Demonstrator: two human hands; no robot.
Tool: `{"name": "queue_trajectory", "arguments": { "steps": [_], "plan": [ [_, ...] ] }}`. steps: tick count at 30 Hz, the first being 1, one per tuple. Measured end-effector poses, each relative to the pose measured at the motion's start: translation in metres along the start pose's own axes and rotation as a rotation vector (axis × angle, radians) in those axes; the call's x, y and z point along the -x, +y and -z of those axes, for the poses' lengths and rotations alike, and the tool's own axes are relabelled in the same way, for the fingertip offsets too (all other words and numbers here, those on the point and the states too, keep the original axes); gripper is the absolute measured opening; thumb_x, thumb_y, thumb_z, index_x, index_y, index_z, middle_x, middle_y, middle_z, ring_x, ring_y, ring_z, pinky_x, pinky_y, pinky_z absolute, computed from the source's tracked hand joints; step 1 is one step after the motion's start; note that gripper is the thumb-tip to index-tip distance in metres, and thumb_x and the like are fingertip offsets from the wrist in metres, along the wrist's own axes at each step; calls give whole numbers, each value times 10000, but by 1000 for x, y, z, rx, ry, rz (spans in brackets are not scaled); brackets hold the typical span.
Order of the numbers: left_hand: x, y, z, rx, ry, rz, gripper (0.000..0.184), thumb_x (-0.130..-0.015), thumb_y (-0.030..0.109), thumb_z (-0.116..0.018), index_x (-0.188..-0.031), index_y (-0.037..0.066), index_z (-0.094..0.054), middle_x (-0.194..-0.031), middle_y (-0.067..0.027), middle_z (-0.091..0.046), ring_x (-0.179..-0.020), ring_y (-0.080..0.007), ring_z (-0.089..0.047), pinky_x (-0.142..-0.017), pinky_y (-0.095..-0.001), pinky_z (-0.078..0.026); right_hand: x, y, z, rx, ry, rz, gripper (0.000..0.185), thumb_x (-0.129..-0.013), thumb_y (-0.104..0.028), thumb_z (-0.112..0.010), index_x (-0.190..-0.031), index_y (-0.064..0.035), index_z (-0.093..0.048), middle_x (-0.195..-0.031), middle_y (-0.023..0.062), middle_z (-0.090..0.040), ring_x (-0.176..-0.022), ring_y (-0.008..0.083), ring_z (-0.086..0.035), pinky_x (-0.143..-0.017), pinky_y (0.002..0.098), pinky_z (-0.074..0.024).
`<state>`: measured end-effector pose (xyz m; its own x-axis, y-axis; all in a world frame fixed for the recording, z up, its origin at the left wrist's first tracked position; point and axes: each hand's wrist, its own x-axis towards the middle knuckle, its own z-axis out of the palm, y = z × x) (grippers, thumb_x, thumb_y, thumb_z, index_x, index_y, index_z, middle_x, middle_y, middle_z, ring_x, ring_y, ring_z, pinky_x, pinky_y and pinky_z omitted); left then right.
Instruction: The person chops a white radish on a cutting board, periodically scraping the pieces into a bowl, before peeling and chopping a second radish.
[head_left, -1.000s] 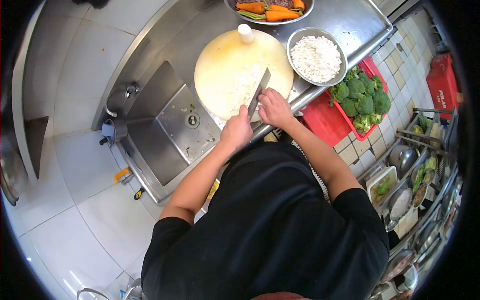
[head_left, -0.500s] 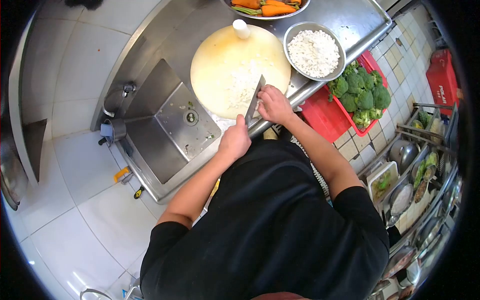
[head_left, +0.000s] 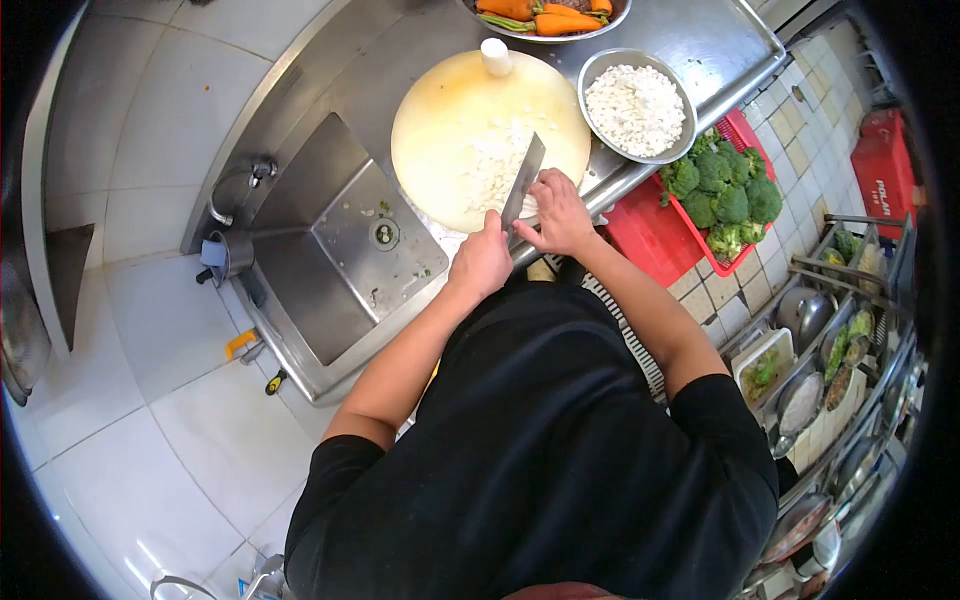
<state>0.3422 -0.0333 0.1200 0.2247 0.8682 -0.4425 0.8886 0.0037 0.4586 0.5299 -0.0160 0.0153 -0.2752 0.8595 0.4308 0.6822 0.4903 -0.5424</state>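
Note:
My left hand point(head_left: 481, 262) is closed around the handle of a cleaver point(head_left: 524, 180). Its blade points up and away over a round, pale yellow chopping board point(head_left: 440, 110). On the blade's right side is my right hand point(head_left: 563, 215), thumb stretched out toward the blade and apart from the fingers. Something white shows between thumb and fingers, mostly covered by the hand. Small chopped white pieces point(head_left: 492, 165) lie scattered on the board left of the blade. A white cylindrical piece point(head_left: 495, 57) stands near the board's far edge.
A steel bowl of diced white pieces point(head_left: 635, 110) sits right of the board, a bowl of carrots point(head_left: 566, 22) behind it. Broccoli point(head_left: 730, 190) fills a red basket point(head_left: 722, 268) at the right. The sink point(head_left: 345, 235) is left; shelves with food containers point(head_left: 768, 362) stand lower right.
My right hand has gone from curled fingers beside the blade to a spread thumb and fingers. The cleaver's blade has turned slightly, showing more of its face. The whole view has shifted slightly.

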Motion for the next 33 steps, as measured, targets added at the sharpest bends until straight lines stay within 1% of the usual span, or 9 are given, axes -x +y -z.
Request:
{"name": "queue_trajectory", "arguments": {
  "steps": [4, 7, 10, 16, 19, 22, 25, 30, 33],
  "plan": [
    [-2, -4, 0, 12, 2, -18, 253, -1047, 173, -511, -1208, -12, -448, -858, -360, -691, -849, -551, -692, -788, -640, -532, 5, 4, -1, 57, -81, -14, 551, -903, -351, -731, -1273, -38, -469, -1342, 256, -491, -1269, 475, -487, -1113, 575, -394],
    [-4, -8, 5, 1, 2, -31, 247, -1045, 180, -516, -1203, -2, -462, -862, -356, -694, -856, -547, -695, -796, -642, -531, 4, 2, -7, 113, -62, -11, 567, -915, -340, -723, -1309, -47, -440, -1354, 259, -490, -1276, 468, -487, -1116, 575, -390],
    [-9, -13, 18, -55, -23, -57, 247, -1041, 189, -523, -1201, 8, -475, -873, -355, -697, -868, -544, -698, -807, -640, -532, -5, -5, -9, 149, -23, -68, 561, -906, -266, -744, -1301, -34, -420, -1325, 264, -495, -1243, 469, -502, -1088, 565, -399],
    [-22, -24, 26, -104, -26, -131, 230, -1043, 181, -538, -1186, 11, -477, -848, -349, -690, -852, -551, -686, -792, -636, -527, -7, -11, -12, 126, -10, -151, 537, -941, -312, -703, -1312, -25, -441, -1360, 259, -493, -1282, 455, -477, -1113, 558, -385],
    [-22, -25, 28, -114, -25, -140, 229, -1041, 174, -541, -1185, 9, -475, -840, -349, -689, -849, -549, -687, -792, -633, -528, -5, -17, 3, 7, 62, -186, 499, -930, -246, -701, -1295, -11, -456, -1331, 261, -499, -1251, 451, -493, -1094, 541, -400],
    [-19, -20, 38, -113, -13, -159, 224, -1039, 166, -541, -1178, 3, -473, -832, -352, -686, -836, -551, -685, -789, -636, -525, -5, -10, 2, -117, 142, -234, 393, -902, -136, -694, -1222, 1, -513, -1250, 252, -532, -1189, 439, -527, -1049, 506, -436],
    [-8, -11, 46, -95, 9, -165, 218, -1039, 161, -539, -1168, -2, -471, -818, -355, -681, -820, -556, -681, -783, -641, -523, -11, -9, 6, -149, 160, -211, 275, -874, -51, -680, -1119, 6, -569, -1161, 224, -567, -1110, 416, -568, -974, 474, -479],
    [9, -13, 48, -79, -10, -177, 225, -1042, 163, -531, -1175, -6, -466, -794, -362, -672, -814, -564, -677, -781, -646, -521, -18, -5, -2, -138, 217, -164, 191, -861, -20, -662, -1042, 5, -609, -1048, 190, -614, -1017, 396, -615, -891, 470, -521],
    [21, -6, 57, -126, -119, -91, 215, -1041, 168, -511, -1176, 9, -456, -871, -360, -689, -861, -554, -685, -787, -647, -520, -16, -3, -7, -97, 221, -155, 172, -854, -15, -661, -1020, 5, -621, -1017, 185, -625, -991, 391, -627, -878, 471, -531]
  ]
}}
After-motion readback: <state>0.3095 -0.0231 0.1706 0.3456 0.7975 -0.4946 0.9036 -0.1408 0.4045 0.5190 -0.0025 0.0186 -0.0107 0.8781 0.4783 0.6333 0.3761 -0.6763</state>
